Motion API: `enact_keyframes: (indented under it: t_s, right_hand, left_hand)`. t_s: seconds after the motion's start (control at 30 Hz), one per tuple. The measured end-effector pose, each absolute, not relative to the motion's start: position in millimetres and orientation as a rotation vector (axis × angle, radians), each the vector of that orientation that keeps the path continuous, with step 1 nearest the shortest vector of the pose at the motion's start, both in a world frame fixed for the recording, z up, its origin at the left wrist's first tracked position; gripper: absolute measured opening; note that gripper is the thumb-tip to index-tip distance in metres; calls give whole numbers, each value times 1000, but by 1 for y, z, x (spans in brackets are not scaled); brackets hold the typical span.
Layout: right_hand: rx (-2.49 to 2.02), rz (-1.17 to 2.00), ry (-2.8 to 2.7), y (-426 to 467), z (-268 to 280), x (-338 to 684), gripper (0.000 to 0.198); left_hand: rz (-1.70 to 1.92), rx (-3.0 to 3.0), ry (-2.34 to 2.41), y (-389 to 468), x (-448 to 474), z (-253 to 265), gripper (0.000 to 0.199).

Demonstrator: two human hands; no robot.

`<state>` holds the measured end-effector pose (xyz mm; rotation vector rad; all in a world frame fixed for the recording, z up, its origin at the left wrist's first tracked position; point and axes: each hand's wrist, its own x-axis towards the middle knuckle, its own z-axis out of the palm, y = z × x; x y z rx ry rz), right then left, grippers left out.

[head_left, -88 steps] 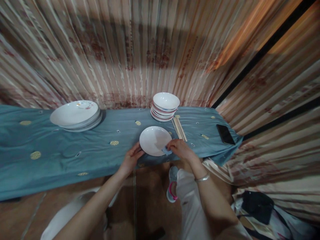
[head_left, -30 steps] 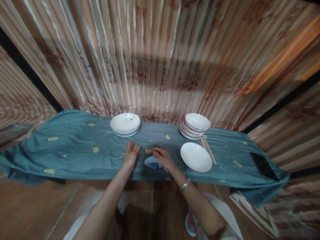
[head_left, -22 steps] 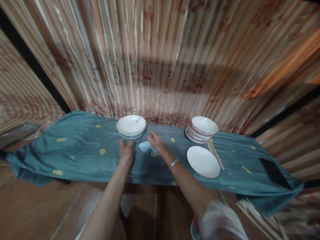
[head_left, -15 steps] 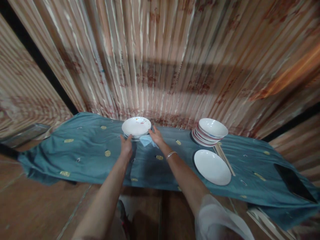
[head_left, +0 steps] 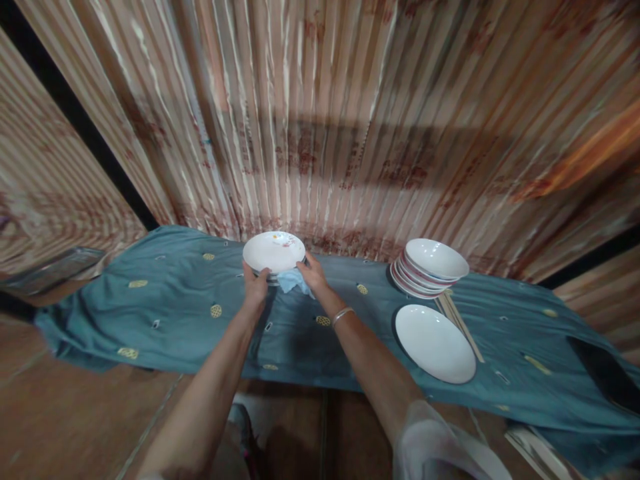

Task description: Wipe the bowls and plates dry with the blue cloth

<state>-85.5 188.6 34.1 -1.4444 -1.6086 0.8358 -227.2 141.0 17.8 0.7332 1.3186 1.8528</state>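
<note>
A white plate point(head_left: 267, 253) with a small floral print lies on top of a stack of plates, its rim held from both sides. My left hand point(head_left: 256, 285) is closed on its near left edge, thumb on the rim. My right hand point(head_left: 314, 275) grips the right edge, and a light blue cloth point(head_left: 294, 281) hangs from under its fingers against the stack. The fingers beneath the rim are hidden, so I cannot tell whether the plate is lifted off the others.
To the right a stack of white bowls point(head_left: 430, 260) stands behind a large oval plate point(head_left: 435, 343), with chopsticks point(head_left: 463, 327) beside it. A dark flat object point(head_left: 603, 370) lies at the right end of the blue-green tablecloth point(head_left: 185, 333). A curtain point(head_left: 320, 153) hangs behind.
My left hand has closed in further on the plate's rim. The right hand stays at the right edge with the cloth. The view has shifted slightly.
</note>
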Motion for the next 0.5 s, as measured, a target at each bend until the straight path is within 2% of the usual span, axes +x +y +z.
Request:
enact_keyframes:
  t_s: [0.27, 0.5]
  right_hand:
    - [-1190, 953, -1366, 119, 38, -42, 56]
    - [-1182, 984, -1270, 41, 8, 21, 49]
  left_hand:
    - [1816, 847, 1230, 75, -190, 52, 87]
    - [1476, 566, 1139, 20, -137, 32, 96]
